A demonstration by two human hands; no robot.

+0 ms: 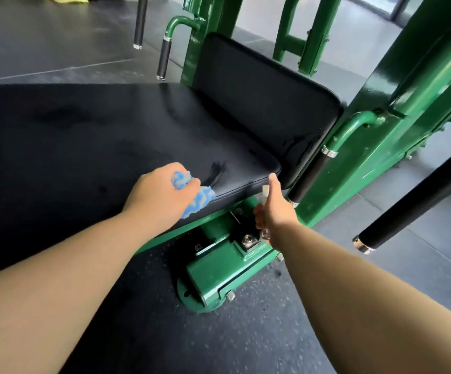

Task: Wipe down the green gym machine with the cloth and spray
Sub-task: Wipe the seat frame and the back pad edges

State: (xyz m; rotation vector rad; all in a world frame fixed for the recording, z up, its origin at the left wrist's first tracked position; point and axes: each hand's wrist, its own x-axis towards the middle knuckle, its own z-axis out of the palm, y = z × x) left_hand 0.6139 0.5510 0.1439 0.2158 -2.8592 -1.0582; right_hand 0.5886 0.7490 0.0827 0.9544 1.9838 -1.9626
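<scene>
Head view: blue-grey cloth is clutched by the left hand on the wet-streaked black seat pad, clear spray bottle by the right hand; green steel frame apparently unwiped.

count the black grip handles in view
4 handles: one hanging top left, one left of the backrest, one right of the seat, one lower right. Others may be hidden.
</scene>
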